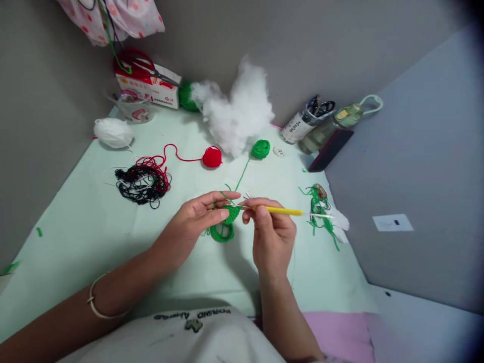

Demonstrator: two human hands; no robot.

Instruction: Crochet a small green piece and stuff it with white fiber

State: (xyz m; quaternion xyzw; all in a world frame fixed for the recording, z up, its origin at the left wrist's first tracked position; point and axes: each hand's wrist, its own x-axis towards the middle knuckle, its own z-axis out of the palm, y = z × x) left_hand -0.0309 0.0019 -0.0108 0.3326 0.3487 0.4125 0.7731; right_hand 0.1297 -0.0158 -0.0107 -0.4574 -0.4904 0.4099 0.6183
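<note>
My left hand [202,214] pinches a small green crochet piece [231,214] between thumb and fingers. Green yarn runs over its raised index finger toward a green yarn ball [260,149] farther back. My right hand [274,232] is closed around a crochet hook with a yellow handle [283,210], held like a pen. The hook's thin metal tip reaches left to the upper edge of the green piece; whether it sits inside a stitch is too small to tell. Just below the piece lies a ring of green yarn [222,234].
White stuffing [242,108] is heaped at the back, beside a red yarn ball [212,157]. Tangled black and red yarn [141,181] and a white yarn ball [113,133] lie left. Right are green scraps [319,209], a pen cup [298,126], a bottle [313,136] and a dark phone-like slab [330,151].
</note>
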